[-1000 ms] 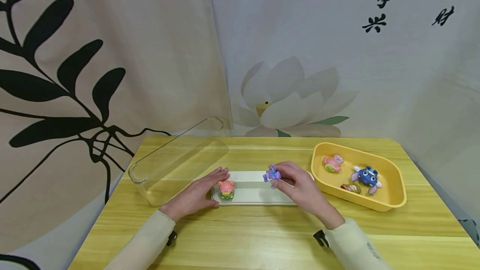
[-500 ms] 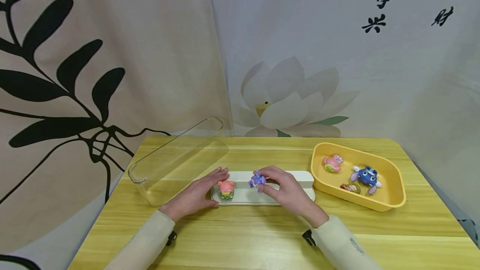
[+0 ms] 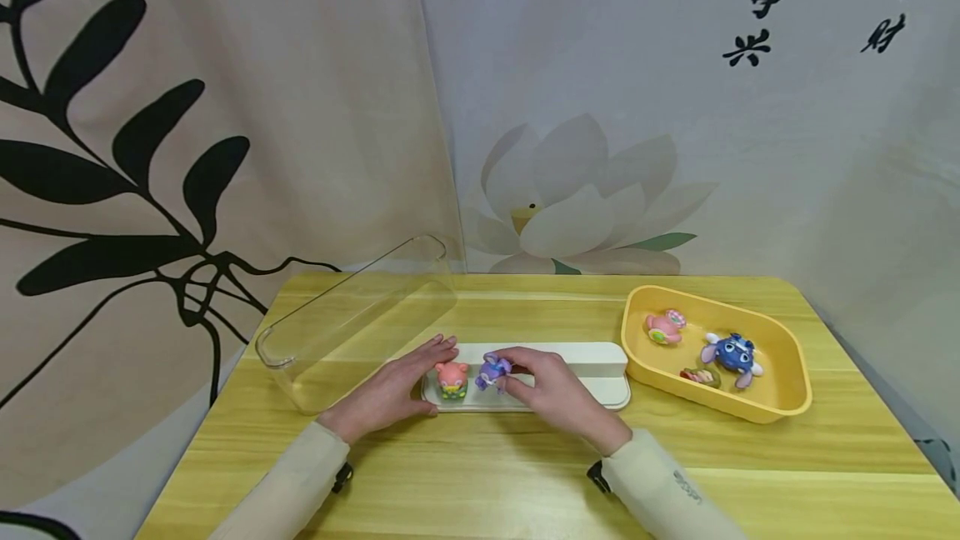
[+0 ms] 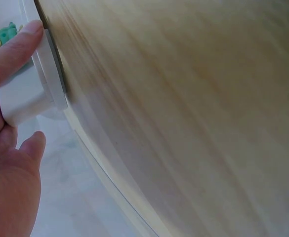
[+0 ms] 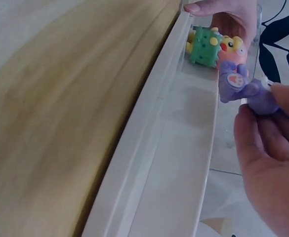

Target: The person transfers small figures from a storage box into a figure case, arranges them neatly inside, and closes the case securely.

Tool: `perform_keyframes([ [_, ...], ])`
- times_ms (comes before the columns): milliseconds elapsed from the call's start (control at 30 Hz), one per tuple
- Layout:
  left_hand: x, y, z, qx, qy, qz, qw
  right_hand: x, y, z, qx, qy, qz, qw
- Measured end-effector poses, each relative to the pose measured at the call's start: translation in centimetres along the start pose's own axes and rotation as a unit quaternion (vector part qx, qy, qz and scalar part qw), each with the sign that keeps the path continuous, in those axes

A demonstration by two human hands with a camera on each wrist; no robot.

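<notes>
A long white stepped display base (image 3: 611, 357) lies across the table's middle. My left hand (image 3: 386, 386) grips its left end, thumb at the front edge and fingers toward the back. On that end stands a small pink-headed figurine (image 3: 452, 379) with a green lower body, seen side-on in the right wrist view. Between thumb and fingers, my right hand (image 3: 558, 394) pinches a purple long-eared figurine (image 3: 492, 371) just right of the pink one. The right wrist view shows paw-marked feet on this purple figurine (image 5: 235, 81), held over the base.
A yellow tray (image 3: 795, 407) at the right holds a pink figurine (image 3: 666, 327), a blue big-eared figurine (image 3: 735, 357) and a small greenish-brown one (image 3: 702, 376). A clear plastic cover (image 3: 360, 332) lies at the back left. Behind the wooden table (image 3: 450, 473) hangs a printed curtain (image 3: 585, 65).
My right hand has carried the purple figurine leftward along the white base, up beside the pink-headed figurine. My left hand has stayed at the base's left end.
</notes>
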State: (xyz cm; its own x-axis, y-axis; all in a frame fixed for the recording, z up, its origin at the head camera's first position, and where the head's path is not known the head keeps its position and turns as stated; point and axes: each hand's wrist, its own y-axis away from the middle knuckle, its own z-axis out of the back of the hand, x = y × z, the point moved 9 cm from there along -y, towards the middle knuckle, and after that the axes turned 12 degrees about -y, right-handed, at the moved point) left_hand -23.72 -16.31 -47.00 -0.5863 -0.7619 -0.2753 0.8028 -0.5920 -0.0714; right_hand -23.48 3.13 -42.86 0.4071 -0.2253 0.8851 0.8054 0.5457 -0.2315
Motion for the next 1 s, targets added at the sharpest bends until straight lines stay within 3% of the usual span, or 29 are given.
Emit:
perform_keyframes([
  [300,0.0,0.0,0.0,0.001,0.007,0.001,1.0000,-0.6,-0.4,-1.2,0.018,-0.004,-0.010,1.000],
  [633,0.1,0.0,-0.1,-0.002,0.009,-0.004,0.9999,-0.4,-0.5,-1.6,0.006,-0.003,0.027,1.000],
  [1000,0.2,-0.1,-0.2,-0.001,0.009,-0.004,0.9999,-0.6,-0.7,-1.9,-0.006,0.001,0.016,1.000],
])
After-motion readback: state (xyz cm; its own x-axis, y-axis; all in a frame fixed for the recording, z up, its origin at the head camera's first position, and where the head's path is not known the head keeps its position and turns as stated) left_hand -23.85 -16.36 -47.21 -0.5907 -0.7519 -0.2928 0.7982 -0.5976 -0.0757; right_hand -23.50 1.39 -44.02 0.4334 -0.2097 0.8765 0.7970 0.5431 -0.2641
